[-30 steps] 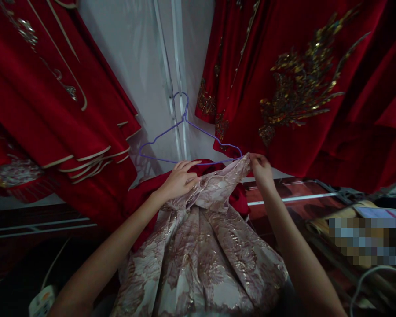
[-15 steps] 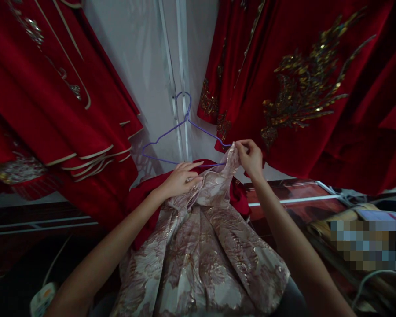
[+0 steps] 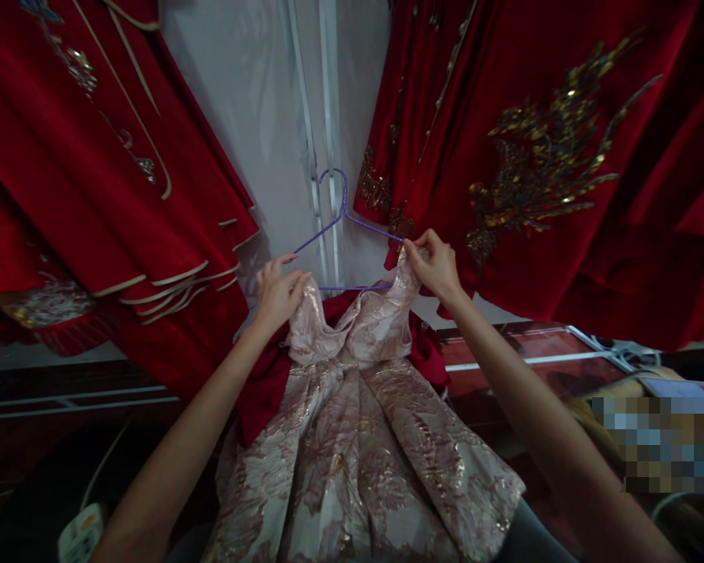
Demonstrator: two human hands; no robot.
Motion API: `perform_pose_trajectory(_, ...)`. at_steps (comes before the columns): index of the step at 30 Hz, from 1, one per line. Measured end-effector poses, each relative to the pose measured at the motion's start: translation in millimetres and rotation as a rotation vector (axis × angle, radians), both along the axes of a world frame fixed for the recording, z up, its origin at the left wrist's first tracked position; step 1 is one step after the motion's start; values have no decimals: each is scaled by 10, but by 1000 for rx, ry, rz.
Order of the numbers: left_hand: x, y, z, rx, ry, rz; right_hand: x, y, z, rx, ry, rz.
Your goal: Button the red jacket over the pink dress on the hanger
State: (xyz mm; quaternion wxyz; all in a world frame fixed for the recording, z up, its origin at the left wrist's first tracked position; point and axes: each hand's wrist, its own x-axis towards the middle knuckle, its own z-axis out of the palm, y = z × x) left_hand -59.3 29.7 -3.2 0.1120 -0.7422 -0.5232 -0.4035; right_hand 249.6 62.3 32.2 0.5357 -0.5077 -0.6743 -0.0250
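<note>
A pale pink dress (image 3: pixel 352 438) with a shiny metallic pattern lies toward me, its bodice facing up. Behind its neckline is a purple wire hanger (image 3: pixel 345 205), hook pointing away from me. My right hand (image 3: pixel 437 267) pinches the right shoulder strap, which sits over the hanger's right arm. On the other side, my left hand (image 3: pixel 281 295) is closed on the left strap, with a fingertip touching the hanger's left arm. The hanger's left end is hidden behind that hand. Red fabric (image 3: pixel 264 391) lies under the dress.
Red garments with pale trim (image 3: pixel 152 234) hang at the left. A red garment with gold sequin embroidery (image 3: pixel 540 172) hangs at the right. White metal bars (image 3: pixel 522 358) run low behind. A white power strip (image 3: pixel 82 536) is at lower left.
My left hand has moved left and away from me, from the bodice to the left strap, which now stands up by the hanger. My right hand stays on the right strap.
</note>
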Motion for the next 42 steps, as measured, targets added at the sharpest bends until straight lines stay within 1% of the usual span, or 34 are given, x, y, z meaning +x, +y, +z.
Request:
perform_pose_trajectory(3,-467,93,-218,34,-112,239,25,40,17,9,7,12)
perform_pose_trajectory(4,-586,123,-291,34,-153,280,26,61,11,13,14,18)
perform_pose_trajectory(5,-678,151,-352,27,-181,282,28,84,1,20,21,23)
perform_pose_trajectory(7,-786,194,-419,57,-261,232,37,128,-19,40,35,23)
perform_pose_trajectory(10,-843,216,-417,165,-490,125,69,169,-29,55,35,23)
perform_pose_trajectory(11,-860,214,-411,165,-586,100,81,175,-27,56,29,26)
perform_pose_trajectory(12,-882,211,-414,131,-676,82,90,178,-24,56,25,28)
perform_pose_trajectory(14,-946,209,-451,0,-812,65,102,178,-17,55,23,35)
perform_pose_trajectory(16,-1018,222,-515,-138,-885,66,103,175,-13,55,24,39)
perform_pose_trajectory(17,-1049,234,-547,-181,-909,72,101,173,-12,54,24,41)
perform_pose_trajectory(19,-1085,267,-589,-222,-945,83,95,169,-11,51,21,43)
perform_pose_trajectory(21,-1084,302,-592,-216,-965,81,90,166,-10,54,14,38)
perform_pose_trajectory(25,-1022,342,-534,-180,-957,60,86,157,-9,87,-14,5)
perform_pose_trajectory(30,-993,355,-497,-163,-965,48,81,130,-2,98,-24,5)
perform_pose_trajectory(35,-1032,342,-491,-199,-944,28,84,117,6,85,-19,15)
perform_pose_trajectory(40,-1057,332,-473,-214,-969,-15,95,139,-8,90,-16,24)
perform_pose_trajectory(42,-1061,338,-463,-237,-968,-13,96,142,-12,87,-11,26)
